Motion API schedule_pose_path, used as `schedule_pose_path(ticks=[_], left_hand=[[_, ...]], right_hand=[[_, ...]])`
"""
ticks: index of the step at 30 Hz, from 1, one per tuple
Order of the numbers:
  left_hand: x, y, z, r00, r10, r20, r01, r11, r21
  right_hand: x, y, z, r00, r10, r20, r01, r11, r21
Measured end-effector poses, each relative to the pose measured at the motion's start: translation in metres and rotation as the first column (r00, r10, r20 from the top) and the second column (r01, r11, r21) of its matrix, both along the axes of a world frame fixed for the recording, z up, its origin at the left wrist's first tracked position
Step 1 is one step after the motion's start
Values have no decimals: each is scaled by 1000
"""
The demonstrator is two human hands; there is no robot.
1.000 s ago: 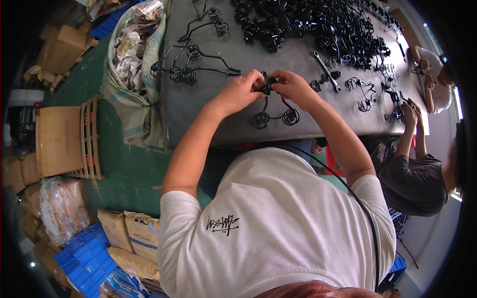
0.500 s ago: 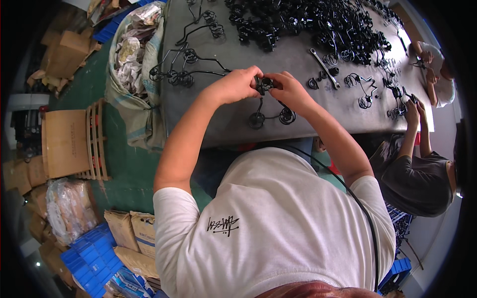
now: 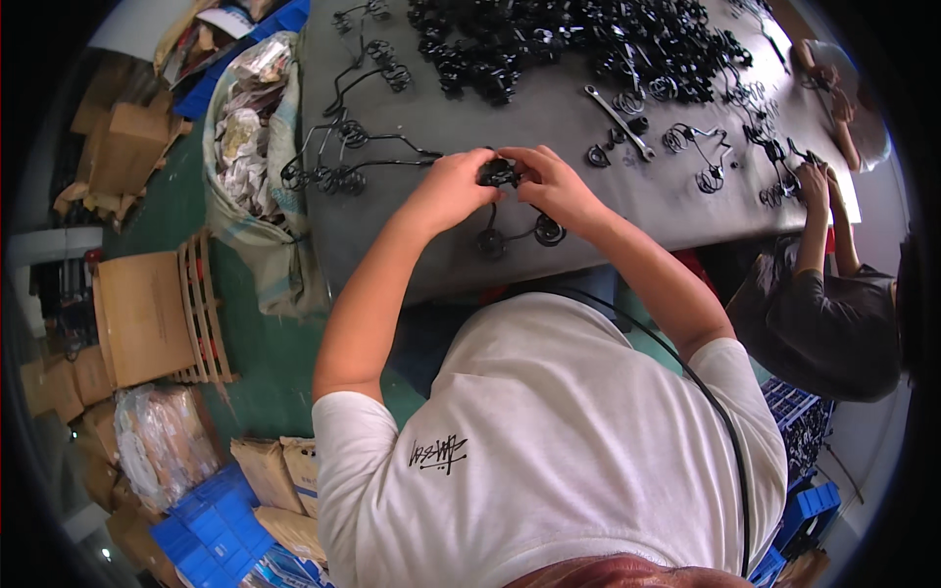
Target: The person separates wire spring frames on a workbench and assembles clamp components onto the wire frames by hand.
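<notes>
Both my hands are at the near part of a grey metal table (image 3: 412, 230), closed around a small dark fitting (image 3: 498, 173). My left hand (image 3: 459, 188) grips its left side, and my right hand (image 3: 557, 186) pinches it from the right. Just below my hands, a black bent wire part with coils (image 3: 490, 242) lies toward the table edge; whether it joins the fitting is hidden by my fingers. To the left of my left hand lie several bent black rods with coiled springs (image 3: 353, 134). On the right are a wrench (image 3: 619, 122) and small black round pieces (image 3: 598, 155).
A big heap of black parts (image 3: 549, 44) covers the table's far side. Left of the table stands a woven sack (image 3: 257, 245) of crumpled paper. Co-workers' hands (image 3: 812, 186) handle parts at right. Blue crates (image 3: 211, 524) and cardboard boxes (image 3: 147, 318) stand on the left.
The whole view has shifted, so the table's contents appear further left. My hands keep their hold on the fitting, with my right fingers moved slightly over its top.
</notes>
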State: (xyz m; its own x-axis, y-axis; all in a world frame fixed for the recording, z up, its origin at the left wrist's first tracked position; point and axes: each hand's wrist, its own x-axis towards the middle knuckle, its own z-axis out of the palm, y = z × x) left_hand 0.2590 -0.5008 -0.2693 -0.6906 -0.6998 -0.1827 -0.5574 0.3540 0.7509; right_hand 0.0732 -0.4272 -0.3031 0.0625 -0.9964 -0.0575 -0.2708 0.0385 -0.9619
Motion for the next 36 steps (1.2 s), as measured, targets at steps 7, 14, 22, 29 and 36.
schedule_pose_path(ticks=[7,14,22,29,36], left_hand=[[7,5,-1,993,117,33,-118,992,43],[9,4,-7,991,132,-1,-131,985,110],[13,0,-16,993,95,-73,-87,991,104],[14,-1,-16,990,78,-120,-64,991,117],[16,3,-12,989,63,-134,-41,986,162]], right_hand=[[-53,17,-7,708,-399,-583,200,905,-377],[-87,14,-39,563,-379,-734,217,925,-312],[-68,4,-19,938,-342,-59,347,924,157],[-27,7,-16,820,-219,529,57,950,306],[-15,-1,5,974,-107,198,68,978,195]])
